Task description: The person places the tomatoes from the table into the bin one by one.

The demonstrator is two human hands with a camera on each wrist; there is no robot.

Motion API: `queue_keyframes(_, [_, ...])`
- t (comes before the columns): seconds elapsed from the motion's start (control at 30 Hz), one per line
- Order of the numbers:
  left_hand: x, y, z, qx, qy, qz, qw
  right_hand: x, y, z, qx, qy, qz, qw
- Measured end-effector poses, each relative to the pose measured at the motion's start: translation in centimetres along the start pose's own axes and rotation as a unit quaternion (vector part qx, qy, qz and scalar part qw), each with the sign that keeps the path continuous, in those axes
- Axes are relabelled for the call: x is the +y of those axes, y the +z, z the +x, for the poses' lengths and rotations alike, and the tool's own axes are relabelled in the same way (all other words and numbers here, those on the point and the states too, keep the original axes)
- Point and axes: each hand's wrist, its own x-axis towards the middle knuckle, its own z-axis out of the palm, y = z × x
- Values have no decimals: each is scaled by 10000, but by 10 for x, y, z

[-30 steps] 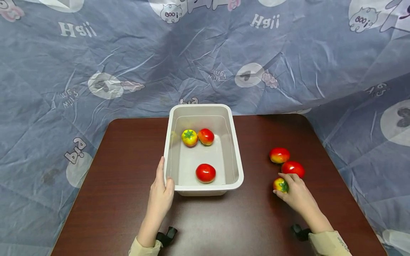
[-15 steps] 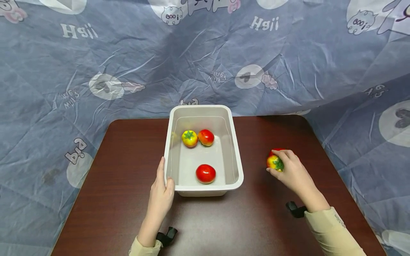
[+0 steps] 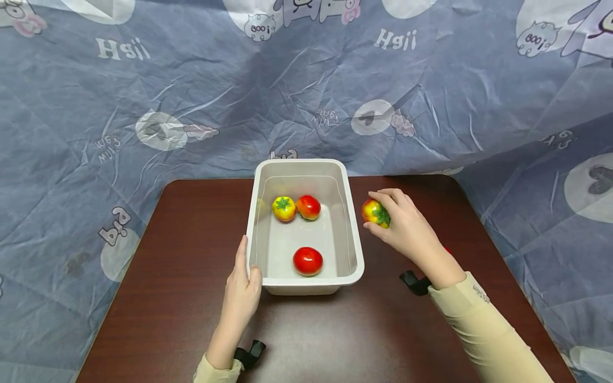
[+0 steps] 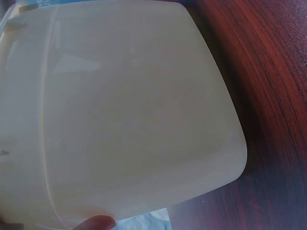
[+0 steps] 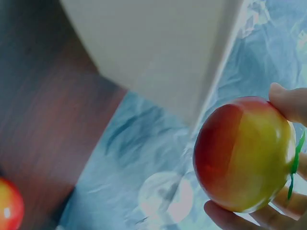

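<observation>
In the head view, my right hand (image 3: 407, 226) pinches a red-and-yellow tomato (image 3: 375, 213) with a green leafy top, just right of the light grey plastic bin (image 3: 355, 234). Thumb and fingertips lie on opposite sides of this tomato (image 5: 244, 155) in the right wrist view. My left hand (image 3: 241, 290) holds the bin at its near left corner; the bin's outer wall (image 4: 134, 110) fills most of the left wrist view. Inside the bin lie a yellow tomato (image 3: 284, 209), a red one touching or close beside it (image 3: 308, 207), and another red tomato (image 3: 308, 261) nearer the front.
The bin stands on a dark brown table (image 3: 191, 255). A red tomato (image 5: 8, 205) lies on the table in the right wrist view; my right forearm mostly hides that area in the head view. A blue-grey printed cloth (image 3: 201, 96) hangs behind the table.
My right hand has lifted the red-and-yellow tomato off the right side of the table and carried it left and away from me, up to the bin's right side. My left hand has stayed put.
</observation>
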Motion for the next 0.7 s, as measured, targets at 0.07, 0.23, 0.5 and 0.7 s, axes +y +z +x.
queue_keyframes(0.07, [0,0,0,-3,5,-9,10000,-8,1,5,-9,-84,43,10000])
queue_keyframes(0.23, [1,0,0,28,28,-6,10000,-23,8,15,-168,-182,77,9997])
queue_keyframes(0.5, [1,0,0,72,47,-22,10000,-38,22,22,-577,-247,92,9980])
queue_keyframes(0.7, [0,1,0,80,69,-22,9999,-43,31,23,-896,-199,49,9958])
